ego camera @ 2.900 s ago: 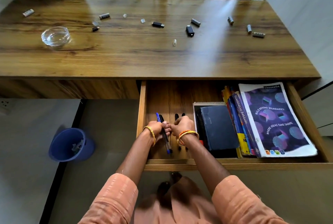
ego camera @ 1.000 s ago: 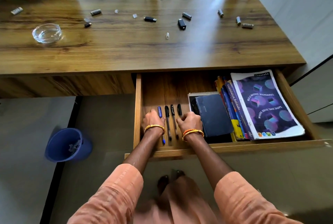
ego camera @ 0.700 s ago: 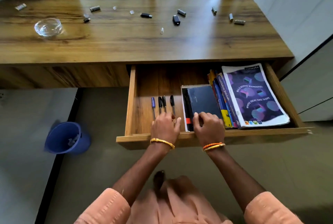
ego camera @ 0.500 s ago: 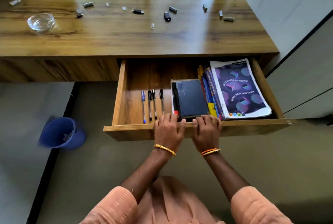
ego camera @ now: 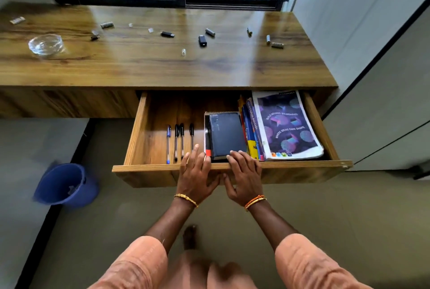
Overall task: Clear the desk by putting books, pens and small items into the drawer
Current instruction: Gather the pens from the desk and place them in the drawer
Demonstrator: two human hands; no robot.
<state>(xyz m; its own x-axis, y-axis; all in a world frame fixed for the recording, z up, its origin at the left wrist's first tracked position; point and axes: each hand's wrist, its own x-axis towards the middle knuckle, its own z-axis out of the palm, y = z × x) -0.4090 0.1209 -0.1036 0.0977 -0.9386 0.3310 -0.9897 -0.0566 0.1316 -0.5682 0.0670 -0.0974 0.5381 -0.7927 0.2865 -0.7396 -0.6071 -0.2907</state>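
Observation:
The wooden drawer stands pulled out under the desk. Inside it several pens lie side by side on the left. A dark notebook sits on a spiral pad in the middle, and upright books and a purple-covered book fill the right. My left hand and my right hand lie flat on the drawer's front panel, fingers spread over its top edge, holding nothing. Several small items, among them a black one, are scattered across the desk's far half.
A glass bowl sits at the desk's left. A blue bin stands on the floor to the left of the drawer. White cabinet fronts close off the right side. A barred window runs behind the desk.
My hands let go of the pens, which now lie in a row, and drew back onto the drawer's front edge. The view has pulled back from the desk.

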